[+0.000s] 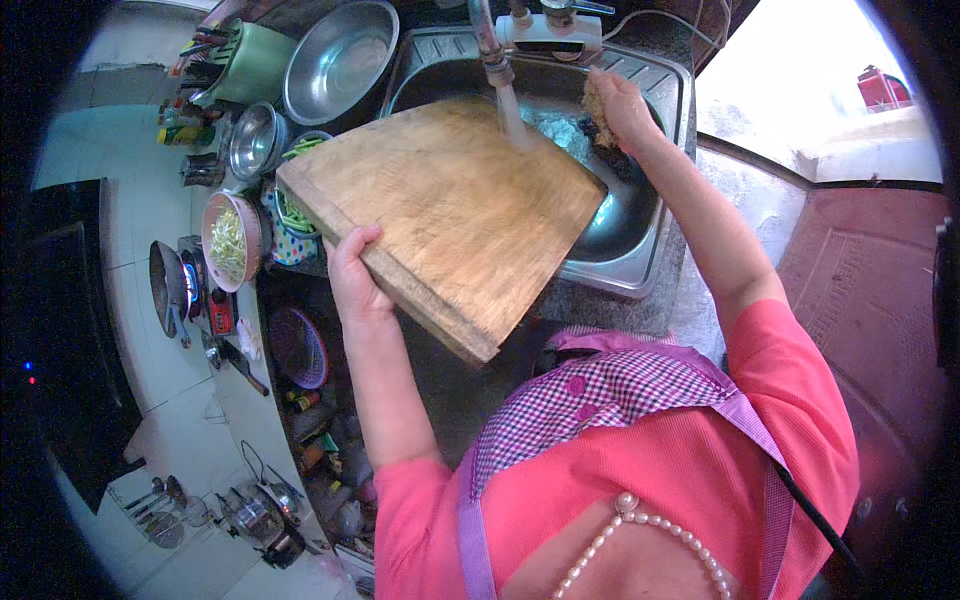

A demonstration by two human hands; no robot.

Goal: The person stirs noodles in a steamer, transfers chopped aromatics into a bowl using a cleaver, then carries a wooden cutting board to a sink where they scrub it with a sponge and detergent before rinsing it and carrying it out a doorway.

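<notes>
My left hand (360, 274) grips the near left edge of a thick wooden cutting board (457, 217). The board is tilted over a stainless steel sink (645, 277). Water from the faucet (496, 64) runs onto the board's far part. Above the right side of the basin, my right hand (626, 109) holds a brownish scrubber (598, 112), apart from the board. A dark item lies below the scrubber, too unclear to name. The board hides much of the basin's left side.
Left of the sink stand a large metal basin (341, 64), smaller metal bowls (255, 142), a colander of green vegetables (296, 214) and a pink bowl of bean sprouts (232, 240). A wok (166, 289) sits over a lit burner. A green knife block (251, 64) stands behind.
</notes>
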